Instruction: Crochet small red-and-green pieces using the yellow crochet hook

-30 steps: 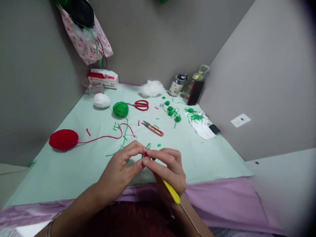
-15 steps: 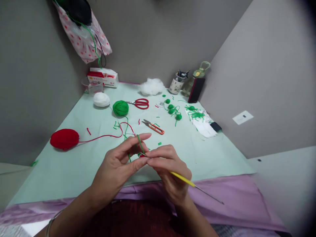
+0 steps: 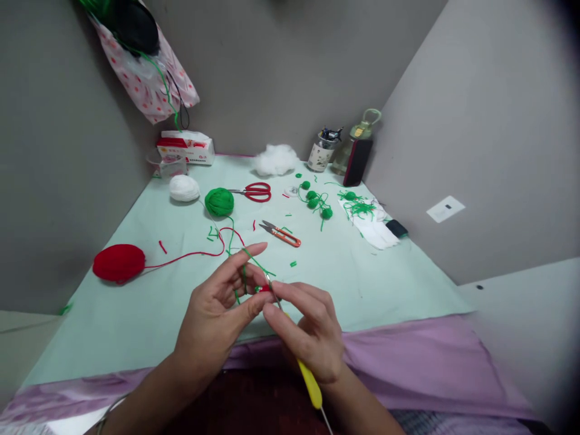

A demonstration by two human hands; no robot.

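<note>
Both hands are closed: a small red crochet piece (image 3: 264,289) is pinched by the left hand (image 3: 217,314), the yellow-handled crochet hook (image 3: 309,383) is gripped by the right hand (image 3: 312,335), its shaft angled up-left into the piece, above the counter (image 3: 385,278).

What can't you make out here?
- The tiny red-and-green piece, head view: mostly hidden between the fingertips of the left hand and right hand.
- Hook tip: too small.
- Box print: too small.
- Hanging bag: top cut off by the edge.
</note>
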